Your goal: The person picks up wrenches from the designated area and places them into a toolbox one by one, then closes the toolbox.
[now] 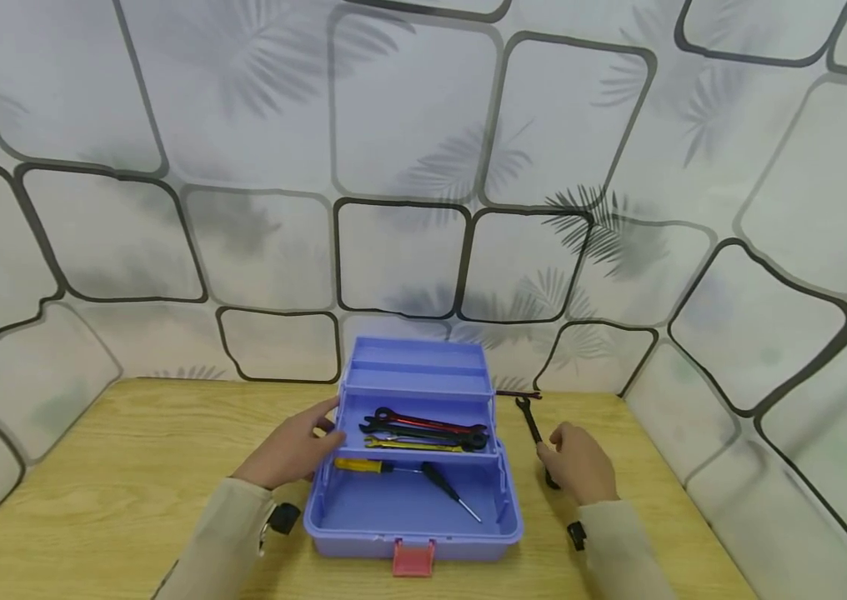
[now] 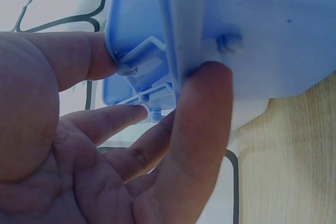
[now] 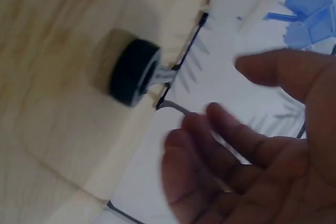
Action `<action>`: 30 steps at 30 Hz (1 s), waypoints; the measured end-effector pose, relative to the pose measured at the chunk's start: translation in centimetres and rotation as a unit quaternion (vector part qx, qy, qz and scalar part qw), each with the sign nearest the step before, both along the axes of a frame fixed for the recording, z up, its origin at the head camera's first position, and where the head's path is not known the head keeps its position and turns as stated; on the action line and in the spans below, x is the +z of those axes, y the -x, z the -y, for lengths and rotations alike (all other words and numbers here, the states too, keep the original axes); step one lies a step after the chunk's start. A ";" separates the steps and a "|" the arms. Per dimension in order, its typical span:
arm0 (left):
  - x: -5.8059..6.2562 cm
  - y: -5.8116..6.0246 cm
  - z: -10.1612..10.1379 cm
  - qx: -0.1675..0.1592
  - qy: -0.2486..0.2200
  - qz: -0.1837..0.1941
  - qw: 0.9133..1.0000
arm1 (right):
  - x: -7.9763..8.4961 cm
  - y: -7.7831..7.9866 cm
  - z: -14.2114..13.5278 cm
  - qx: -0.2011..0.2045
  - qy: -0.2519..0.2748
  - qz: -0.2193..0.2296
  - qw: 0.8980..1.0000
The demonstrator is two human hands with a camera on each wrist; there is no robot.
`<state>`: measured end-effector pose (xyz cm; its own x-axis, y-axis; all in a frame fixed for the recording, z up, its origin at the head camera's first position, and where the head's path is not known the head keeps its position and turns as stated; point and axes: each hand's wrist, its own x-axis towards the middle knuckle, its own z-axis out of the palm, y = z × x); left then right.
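Left fingers pinching blue toolbox, right fingers loosely spread, near black wrench

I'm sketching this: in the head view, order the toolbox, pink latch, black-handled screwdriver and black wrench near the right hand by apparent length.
1. Toolbox
2. Black wrench and black-handled screwdriver: too alike to rank
3. Pink latch

A light wooden table with a fine grain fills the lower part of the head view, its back edge meeting the wall. The wall's pale covering carries rounded, stone-like outlines, some black, some grey. Grey palm leaves are printed across it, with a darker leaf right of centre. The pattern continues at both sides.
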<state>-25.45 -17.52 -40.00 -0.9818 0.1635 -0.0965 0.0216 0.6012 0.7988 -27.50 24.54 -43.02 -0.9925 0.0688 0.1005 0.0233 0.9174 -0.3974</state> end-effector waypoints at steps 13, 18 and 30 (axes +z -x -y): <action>-0.1 0.0 0.0 0.004 0.002 0.004 1.000 | -1.7 -0.4 -1.0 -0.006 -0.010 0.071 0.997; -0.1 0.1 0.0 0.001 0.001 0.001 1.000 | -2.0 -0.2 -1.2 0.001 -0.007 0.069 0.998; -0.2 0.2 0.0 0.004 0.000 0.003 1.000 | -1.4 -0.5 -0.8 0.000 -0.042 0.078 0.996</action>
<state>-25.61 -17.48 -40.17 -0.9825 0.1554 -0.1031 0.0112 0.6009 0.7992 -27.04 25.30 -44.41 -0.9965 0.0675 -0.0486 0.0793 0.9474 -0.3101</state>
